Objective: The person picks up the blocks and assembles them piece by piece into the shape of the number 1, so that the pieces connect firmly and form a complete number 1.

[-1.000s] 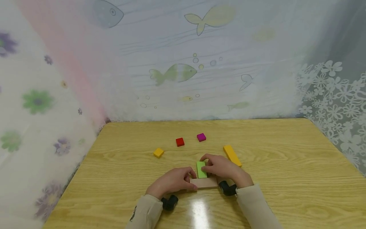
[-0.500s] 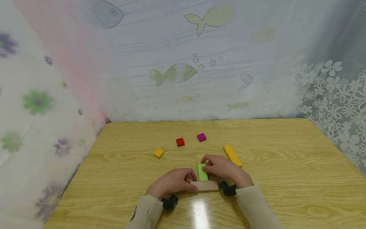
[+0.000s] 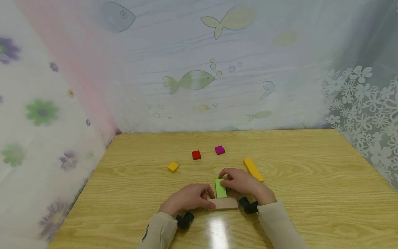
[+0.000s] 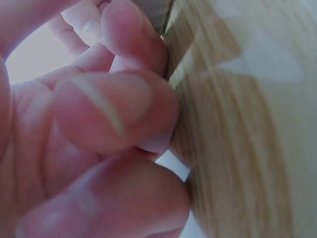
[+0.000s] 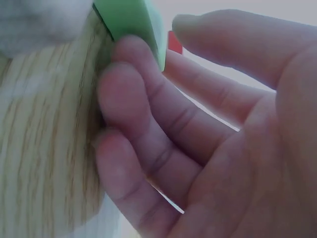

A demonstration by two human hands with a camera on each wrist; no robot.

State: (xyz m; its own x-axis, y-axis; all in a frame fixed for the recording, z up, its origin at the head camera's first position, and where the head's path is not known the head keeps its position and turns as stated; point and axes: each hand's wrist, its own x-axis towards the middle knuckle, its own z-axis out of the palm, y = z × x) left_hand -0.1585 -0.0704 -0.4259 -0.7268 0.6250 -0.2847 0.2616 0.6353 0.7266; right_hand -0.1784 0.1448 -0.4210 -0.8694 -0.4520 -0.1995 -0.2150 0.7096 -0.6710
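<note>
A plain wooden block (image 3: 225,203) lies crosswise on the table near me, and my left hand (image 3: 189,196) grips its left end, thumb on the near side and index finger behind. Standing lengthwise against its far side is a light green block (image 3: 221,191). My right hand (image 3: 240,181) holds this green block, the index finger at its far end and the thumb on it. In the right wrist view, fingers (image 5: 131,49) touch the side of the green block (image 5: 131,17). The left wrist view shows curled fingers (image 4: 119,109) low against the table; the block is mostly hidden there.
Beyond the hands lie a small yellow-orange block (image 3: 173,167), a red block (image 3: 196,155) and a magenta block (image 3: 219,149). A long orange block (image 3: 253,169) sits just behind the right hand. A patterned curtain (image 3: 186,114) hangs along the table's (image 3: 140,148) back edge.
The green block and the wooden block have slid together a little toward me, mostly in the first half second. Both hands keep their holds; the other blocks stay put.
</note>
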